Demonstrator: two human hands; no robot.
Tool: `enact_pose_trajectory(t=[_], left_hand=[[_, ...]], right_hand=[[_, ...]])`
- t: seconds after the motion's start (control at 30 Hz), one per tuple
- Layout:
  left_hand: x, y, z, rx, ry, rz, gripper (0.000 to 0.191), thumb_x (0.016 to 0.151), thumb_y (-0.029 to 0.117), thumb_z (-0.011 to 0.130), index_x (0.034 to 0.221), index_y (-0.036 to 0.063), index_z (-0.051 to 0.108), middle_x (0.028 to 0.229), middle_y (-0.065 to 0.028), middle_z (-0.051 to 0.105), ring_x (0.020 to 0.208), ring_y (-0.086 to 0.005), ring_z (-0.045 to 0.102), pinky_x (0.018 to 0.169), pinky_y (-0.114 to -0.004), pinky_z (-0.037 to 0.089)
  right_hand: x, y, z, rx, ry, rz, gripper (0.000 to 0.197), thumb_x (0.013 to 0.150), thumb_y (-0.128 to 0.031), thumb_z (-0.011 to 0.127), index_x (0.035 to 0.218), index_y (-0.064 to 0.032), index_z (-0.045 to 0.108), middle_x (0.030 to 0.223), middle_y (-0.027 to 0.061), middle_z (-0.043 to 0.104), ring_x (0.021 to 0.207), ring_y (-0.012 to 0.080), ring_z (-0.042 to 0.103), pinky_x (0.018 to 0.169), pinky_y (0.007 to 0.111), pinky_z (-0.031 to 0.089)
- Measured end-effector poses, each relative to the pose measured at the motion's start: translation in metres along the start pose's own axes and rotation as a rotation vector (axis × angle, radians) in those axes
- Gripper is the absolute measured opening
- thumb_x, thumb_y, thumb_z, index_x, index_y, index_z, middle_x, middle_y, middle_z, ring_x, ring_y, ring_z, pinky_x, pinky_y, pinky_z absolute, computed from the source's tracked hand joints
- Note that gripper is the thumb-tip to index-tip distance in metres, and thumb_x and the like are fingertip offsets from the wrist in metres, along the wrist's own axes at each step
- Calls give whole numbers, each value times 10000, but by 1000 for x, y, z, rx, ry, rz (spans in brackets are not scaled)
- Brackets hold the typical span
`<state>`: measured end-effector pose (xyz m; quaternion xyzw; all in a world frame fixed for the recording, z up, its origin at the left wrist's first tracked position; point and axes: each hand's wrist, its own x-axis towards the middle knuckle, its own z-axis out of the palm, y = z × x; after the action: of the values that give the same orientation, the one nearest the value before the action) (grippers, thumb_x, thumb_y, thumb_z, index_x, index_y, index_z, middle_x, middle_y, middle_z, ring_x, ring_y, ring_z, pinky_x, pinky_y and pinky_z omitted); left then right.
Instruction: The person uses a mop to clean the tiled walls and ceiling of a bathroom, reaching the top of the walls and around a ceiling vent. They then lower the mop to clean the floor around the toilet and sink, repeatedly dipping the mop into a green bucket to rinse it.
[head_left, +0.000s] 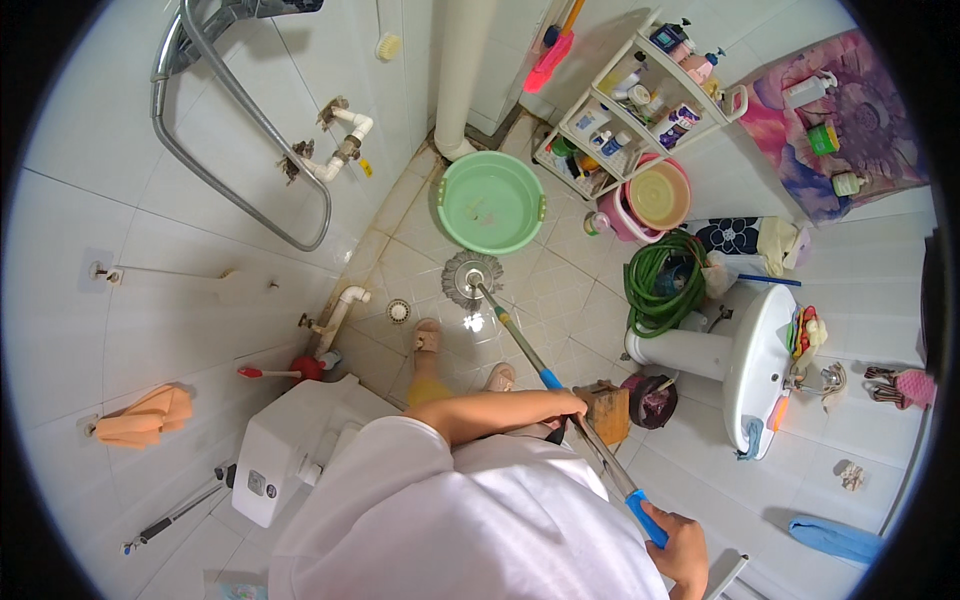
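A spin mop's metal pole (525, 350) slants across the view from the lower right to its round grey mop head (472, 279). The head lies on the tiled floor just in front of a green plastic basin (491, 202). My left hand (568, 405) grips the pole around its middle, beside a blue collar. With my right hand (679, 546) I hold the blue grip at the pole's upper end. Inside the basin are small, faint marks that I cannot make out. My feet in pink slippers (427, 336) stand behind the mop head.
A toilet (277, 450) is at the left, a floor drain (398, 310) near my foot. Rightward stand a wooden stool (606, 411), a waste bin (651, 401), a pedestal washbasin (757, 375) and a coiled green hose (660, 285). A shelf rack (592, 161) and a pink bucket (626, 214) stand behind.
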<state>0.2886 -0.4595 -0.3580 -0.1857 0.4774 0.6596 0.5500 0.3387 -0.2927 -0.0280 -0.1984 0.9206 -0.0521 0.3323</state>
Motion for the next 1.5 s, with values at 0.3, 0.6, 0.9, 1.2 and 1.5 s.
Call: enact_pose_trajectory(t=[0.3,0.6,0.9,1.2,1.5], left_hand=[[-42,-40,-46,-290,225,437,103,684,113,605,629,29,583,594,-35,531,524,-124,466,462,-274,357],[-67,-34,-115,-783,533,324,135,561,61,653,576,46,520,575,-43,506,484,-140,456,423,-306,315],[-121,19,-218,-639,596,558,176,630,161,647,699,79,507,625,-30,490,568,-149,460,503,-301,327],[-101,24,-323,-895,687,519,200,643,143,592,816,54,543,708,-80,543,620,-217,553,551,-379,426],[-103,53,-316,-1195,543,791,99,651,41,565,695,45,477,631,-82,494,492,-184,480,433,-354,422]], right_hand=[[24,-63,-26,-111,-24,-91,537,532,-66,623,1064,-135,637,642,122,569,564,298,551,550,354,456],[55,-114,-13,-30,41,-137,507,578,-39,649,1077,-124,624,717,136,594,612,320,574,572,368,470],[125,-177,-21,118,168,-359,482,632,-44,625,1111,-88,591,785,154,588,599,308,579,557,369,471],[232,-243,27,227,546,-666,284,658,-115,631,941,-82,644,875,147,609,749,286,608,747,390,466],[258,-246,30,1056,628,-737,85,855,-107,563,879,-26,550,671,64,597,721,163,599,931,436,396]])
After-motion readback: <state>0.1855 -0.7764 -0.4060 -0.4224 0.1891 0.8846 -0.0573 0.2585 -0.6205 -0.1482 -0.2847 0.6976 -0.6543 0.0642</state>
